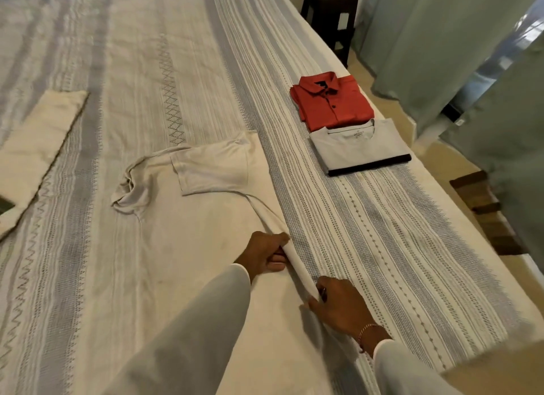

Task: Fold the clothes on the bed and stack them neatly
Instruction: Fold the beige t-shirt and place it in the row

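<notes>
A cream T-shirt (188,218) lies spread on the striped bedspread (368,232), collar at the left, one sleeve folded over its chest. My left hand (266,254) grips the shirt's right side edge, fingers curled under the fabric. My right hand (341,304) pinches the same edge lower down, near the hem. That edge is lifted slightly into a ridge. A folded red button shirt (332,103) and a folded grey T-shirt (357,147) lie side by side near the bed's right edge.
Another cream garment (38,156) lies flat at the far left, with a dark object (4,206) at the frame's edge. A dark wooden stool (331,14) stands beyond the bed. Green curtains (441,55) hang at the right. The bed's right edge drops to the floor.
</notes>
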